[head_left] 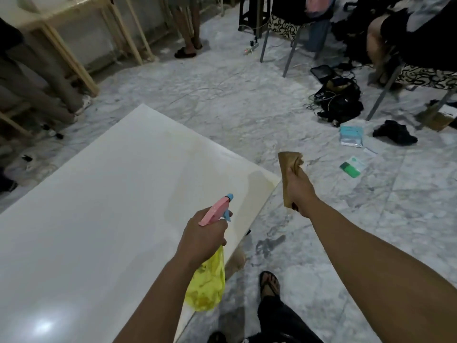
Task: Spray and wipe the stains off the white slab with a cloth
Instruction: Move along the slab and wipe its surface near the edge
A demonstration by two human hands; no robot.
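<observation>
The white slab (103, 194) lies flat across the left half of the view, with yellowish stains toward its far right corner. My left hand (201, 240) grips a spray bottle (207, 280) with a yellow body and a pink and blue head, held over the slab's right edge with the nozzle aimed at the stained corner. My right hand (299, 189) holds a crumpled tan cloth (288, 167) in the air just past the slab's right corner, above the floor.
Marble floor (235, 100) surrounds the slab. My sandalled foot (269, 285) stands beside its right edge. Green and white packets (352, 165), a black bag with cables (338, 100), chairs (291, 38) and people's legs (188, 33) lie beyond. A wooden frame (74, 58) stands at left.
</observation>
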